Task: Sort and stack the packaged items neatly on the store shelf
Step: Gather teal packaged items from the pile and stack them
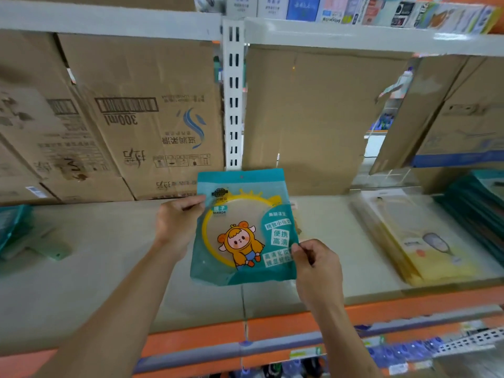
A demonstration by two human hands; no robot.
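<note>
Mirror packet (243,227): teal, held upright above the shelf (109,268)
Left hand (178,222): pinched its upper left edge
Right hand (316,264): pinched its lower right edge
Beside: yellow packets (417,241) lay stacked at right; cardboard boxes (152,118) stood behind

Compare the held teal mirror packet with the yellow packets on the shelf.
The left hand and right hand hold the teal mirror packet; the yellow packets lie on the shelf. The teal mirror packet is single; the yellow packets are stacked. Both are flat pouches.
</note>
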